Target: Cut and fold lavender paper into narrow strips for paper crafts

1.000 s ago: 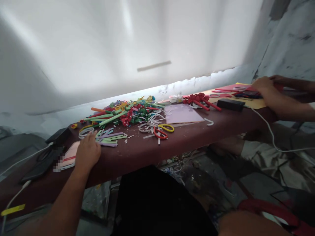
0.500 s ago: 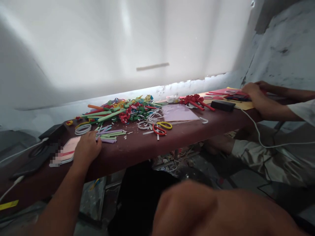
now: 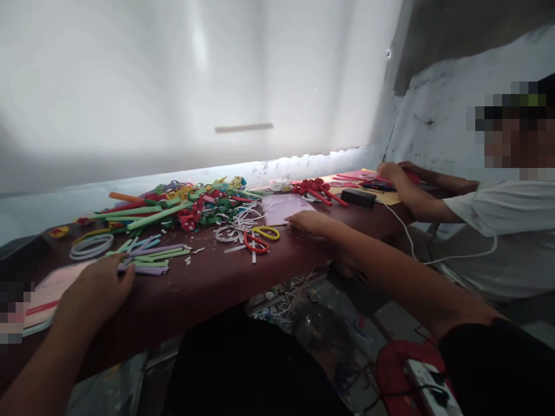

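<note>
My left hand (image 3: 97, 289) rests on the table at the left, thumb apart from the fingers, beside several rolled lilac and green paper strips (image 3: 162, 254); its fingertips reach their left ends. Partly behind it lies a pink sheet with a red line (image 3: 54, 289). My right hand (image 3: 309, 223) lies with its fingers stretched over the near right corner of the lilac paper sheets (image 3: 280, 207); nothing shows gripped in it. Between my hands, scissors with red and yellow handles (image 3: 256, 248) lie among thin white paper strips (image 3: 245, 216).
A colourful heap of paper curls and tubes (image 3: 191, 208) stands along the wall side. White tape rolls (image 3: 91, 247) sit at the left. Red paper flowers (image 3: 316, 189) and a black box (image 3: 358, 197) lie further right. A co-worker's hands (image 3: 392, 171) handle red paper at the far end.
My right hand has moved from close in front of the camera out to the lilac sheets. The view has swung right, bringing the co-worker further in. My left hand stays by the strips.
</note>
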The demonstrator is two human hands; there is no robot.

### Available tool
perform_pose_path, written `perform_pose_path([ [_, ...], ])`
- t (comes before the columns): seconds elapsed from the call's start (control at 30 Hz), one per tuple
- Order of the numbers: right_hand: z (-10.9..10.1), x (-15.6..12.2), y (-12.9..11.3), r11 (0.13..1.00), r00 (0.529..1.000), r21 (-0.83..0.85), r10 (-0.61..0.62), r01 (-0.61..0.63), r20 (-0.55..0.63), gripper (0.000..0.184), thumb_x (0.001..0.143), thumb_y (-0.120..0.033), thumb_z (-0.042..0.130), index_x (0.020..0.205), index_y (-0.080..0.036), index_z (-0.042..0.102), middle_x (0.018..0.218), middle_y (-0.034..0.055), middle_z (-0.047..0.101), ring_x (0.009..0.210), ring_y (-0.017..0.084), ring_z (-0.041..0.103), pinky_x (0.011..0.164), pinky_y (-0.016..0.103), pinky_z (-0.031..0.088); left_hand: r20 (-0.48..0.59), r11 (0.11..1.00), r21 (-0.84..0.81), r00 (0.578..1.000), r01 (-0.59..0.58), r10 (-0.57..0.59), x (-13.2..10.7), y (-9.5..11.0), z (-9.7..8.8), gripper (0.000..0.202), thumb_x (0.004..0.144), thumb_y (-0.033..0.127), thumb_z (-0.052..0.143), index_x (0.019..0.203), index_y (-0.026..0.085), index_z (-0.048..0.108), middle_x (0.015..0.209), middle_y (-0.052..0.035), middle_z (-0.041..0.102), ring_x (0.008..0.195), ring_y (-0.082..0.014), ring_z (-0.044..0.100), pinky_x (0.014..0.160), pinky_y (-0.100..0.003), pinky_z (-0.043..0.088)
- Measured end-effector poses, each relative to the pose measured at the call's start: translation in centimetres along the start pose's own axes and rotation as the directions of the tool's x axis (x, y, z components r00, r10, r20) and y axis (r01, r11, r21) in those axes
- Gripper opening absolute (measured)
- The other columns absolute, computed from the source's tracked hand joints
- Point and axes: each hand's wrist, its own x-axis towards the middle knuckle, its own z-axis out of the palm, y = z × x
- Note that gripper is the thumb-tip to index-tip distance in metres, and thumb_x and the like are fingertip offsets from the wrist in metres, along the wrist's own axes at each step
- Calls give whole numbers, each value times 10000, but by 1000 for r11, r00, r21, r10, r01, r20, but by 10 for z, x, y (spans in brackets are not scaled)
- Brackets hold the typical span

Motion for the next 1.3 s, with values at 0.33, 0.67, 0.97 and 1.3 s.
perform_pose_path([
  [0.33, 10, 14, -11, 978, 996, -198, -73, 60, -60, 318, 1036, -329, 645, 1308, -170, 607, 1342, 110, 582, 1166, 273, 610, 991, 492, 534, 122, 992, 107, 989, 67, -80, -9, 1, -4, 335, 990, 366, 583, 1236, 144, 630, 1232, -112, 692, 1102, -249, 677, 964, -479, 546],
  [0.67, 17, 11, -22, 947, 996, -308, -90, 91, 15, 253, 1029, -321, 657, 1214, -149, 649, 1252, 109, 625, 1105, 250, 635, 958, 448, 554, 162, 992, 101, 982, 78, -94, -10, 5, -8, 359, 967, 381, 633, 1257, 171, 620, 1256, -98, 661, 1085, -244, 668, 921, -476, 570],
  [0.97, 17, 18, -23, 959, 998, -277, -49, 59, 43, 349, 1050, -356, 621, 1355, -191, 582, 1364, 116, 571, 1133, 261, 628, 965, 471, 556, 158, 993, 97, 984, 72, -87, -11, 5, -8, 347, 965, 376, 636, 1244, 170, 627, 1251, -96, 664, 1087, -244, 667, 923, -475, 569],
  [1.3, 23, 20, -34, 907, 988, -400, -155, 133, -24, 232, 1018, -298, 672, 1185, -138, 656, 1247, 99, 630, 1134, 262, 625, 976, 474, 542, 151, 991, 113, 984, 76, -93, -23, 7, -8, 361, 961, 374, 642, 1261, 175, 620, 1272, -98, 654, 1089, -245, 665, 915, -472, 573],
])
